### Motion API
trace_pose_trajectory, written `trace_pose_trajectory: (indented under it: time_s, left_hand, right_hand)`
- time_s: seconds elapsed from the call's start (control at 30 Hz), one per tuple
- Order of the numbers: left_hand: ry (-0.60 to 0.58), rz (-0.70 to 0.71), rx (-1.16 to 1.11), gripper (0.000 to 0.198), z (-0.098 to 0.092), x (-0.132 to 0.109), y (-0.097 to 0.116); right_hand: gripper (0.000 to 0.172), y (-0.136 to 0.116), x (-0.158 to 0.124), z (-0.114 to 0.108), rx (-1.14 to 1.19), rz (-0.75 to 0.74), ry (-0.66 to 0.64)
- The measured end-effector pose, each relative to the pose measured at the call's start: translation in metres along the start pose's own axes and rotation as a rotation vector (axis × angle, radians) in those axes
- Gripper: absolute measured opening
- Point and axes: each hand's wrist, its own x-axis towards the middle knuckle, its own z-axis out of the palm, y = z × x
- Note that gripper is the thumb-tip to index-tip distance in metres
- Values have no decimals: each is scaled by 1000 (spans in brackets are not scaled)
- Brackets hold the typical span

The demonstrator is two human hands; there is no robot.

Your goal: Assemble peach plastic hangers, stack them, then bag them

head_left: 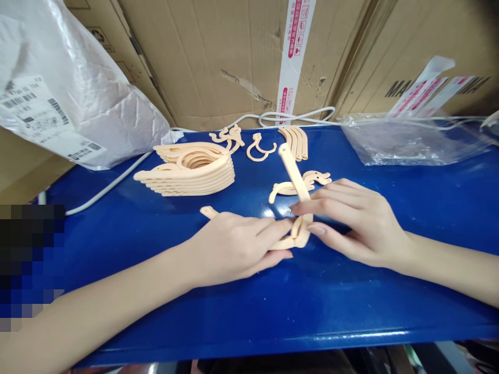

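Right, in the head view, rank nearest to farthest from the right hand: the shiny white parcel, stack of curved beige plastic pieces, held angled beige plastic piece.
1. Angled piece: touching the right hand.
2. Beige stack: left of it.
3. White parcel: far left.

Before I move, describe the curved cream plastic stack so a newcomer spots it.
At the far left of the glossy blue tabletop, find the puffy white parcel bag. Just right of it, beyond the person's left hand, sits the curved cream plastic stack. It is the bulkiest cream pile, layered several deep.
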Motion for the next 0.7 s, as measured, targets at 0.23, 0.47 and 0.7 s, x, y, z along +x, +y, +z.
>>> trace_pose_trajectory:
  time_s: [0.23,0.47,0.7]
  left_hand:
    - [-26,13,121,26,-2,2,3]
    - [-11,-96,165,30,0,3,1]
    - [-29,-193,82,21,1,3,-3]
  right_hand:
    - [9,10,-1,3,286,329,100]
    - [8,16,-4,7,275,374,76]
    - [23,18,-2,6,182,281,71]
